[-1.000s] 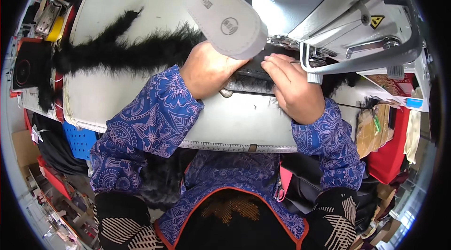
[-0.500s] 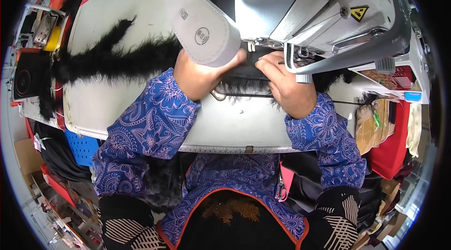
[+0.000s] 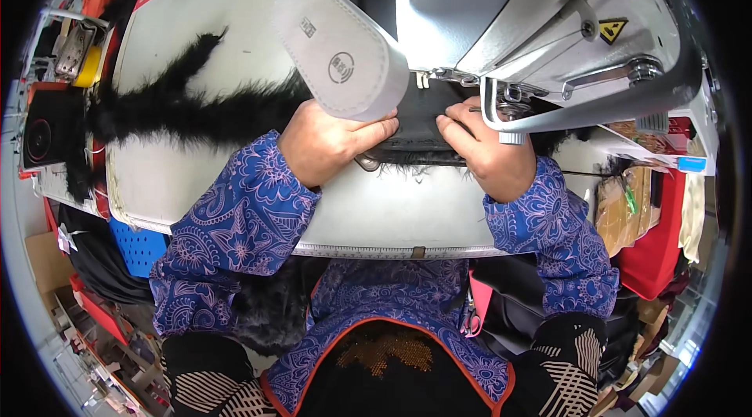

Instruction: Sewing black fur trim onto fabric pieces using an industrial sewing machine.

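Note:
My left hand point(image 3: 330, 141) grips the near edge of a black fur-trimmed fabric piece point(image 3: 423, 125), thumb on top, other fingers largely hidden. My right hand point(image 3: 486, 146) presses the same piece with bent fingers; a small dark object shows by its fingertips, too small to name. Just beyond lies the presser foot point(image 3: 423, 81) of a white sewing machine point(image 3: 501, 17). A pale stitched pad point(image 3: 337, 41) on an arm hangs over my left hand. A long black fur strip point(image 3: 188, 103) stretches leftward over the white table point(image 3: 235, 64).
A dark speaker box point(image 3: 48, 125) stands at the far left, with a blue perforated bin point(image 3: 137, 244) below the table edge. On the right are a tan packet point(image 3: 623, 209), a red bin point(image 3: 658, 244) and the machine's grey guard bar point(image 3: 595, 115). Pink-handled scissors point(image 3: 474, 319) hang below the table.
Both hands and the black piece have moved slightly nearer me since half a second ago. My left thumb now rests lower on the fabric, and more dark fabric shows between my hands.

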Motion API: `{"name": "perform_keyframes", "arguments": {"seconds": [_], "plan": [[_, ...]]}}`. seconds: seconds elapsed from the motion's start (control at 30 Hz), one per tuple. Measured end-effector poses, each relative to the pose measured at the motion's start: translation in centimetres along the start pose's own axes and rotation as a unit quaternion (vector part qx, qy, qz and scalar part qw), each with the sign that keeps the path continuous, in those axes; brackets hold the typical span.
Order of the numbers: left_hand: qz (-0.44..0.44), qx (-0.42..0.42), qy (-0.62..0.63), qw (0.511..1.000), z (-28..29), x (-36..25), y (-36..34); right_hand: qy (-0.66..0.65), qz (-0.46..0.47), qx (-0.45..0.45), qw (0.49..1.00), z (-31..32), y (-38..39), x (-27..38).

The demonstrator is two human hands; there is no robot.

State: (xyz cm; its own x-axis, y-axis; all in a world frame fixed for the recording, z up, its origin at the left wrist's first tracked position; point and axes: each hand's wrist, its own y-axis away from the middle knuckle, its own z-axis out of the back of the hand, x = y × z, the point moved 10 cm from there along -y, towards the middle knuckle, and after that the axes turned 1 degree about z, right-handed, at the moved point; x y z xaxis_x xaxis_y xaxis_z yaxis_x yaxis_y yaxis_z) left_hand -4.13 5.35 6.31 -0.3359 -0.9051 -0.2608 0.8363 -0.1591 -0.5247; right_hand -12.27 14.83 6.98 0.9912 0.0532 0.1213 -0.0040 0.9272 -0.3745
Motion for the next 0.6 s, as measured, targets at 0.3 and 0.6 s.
{"name": "perform_keyframes", "arguments": {"seconds": [0.3,0.6], "plan": [[0.044,0.006,0.013,0.999,-0.2,1.3,-0.3,-0.06,-0.06,-0.012,0.996,0.1,0.4,-1.9],[0.096,0.054,0.075,0.991,-2.7,5.3,-0.6,-0.13,-0.169,0.022,0.977,-2.5,1.0,-5.5]]}}
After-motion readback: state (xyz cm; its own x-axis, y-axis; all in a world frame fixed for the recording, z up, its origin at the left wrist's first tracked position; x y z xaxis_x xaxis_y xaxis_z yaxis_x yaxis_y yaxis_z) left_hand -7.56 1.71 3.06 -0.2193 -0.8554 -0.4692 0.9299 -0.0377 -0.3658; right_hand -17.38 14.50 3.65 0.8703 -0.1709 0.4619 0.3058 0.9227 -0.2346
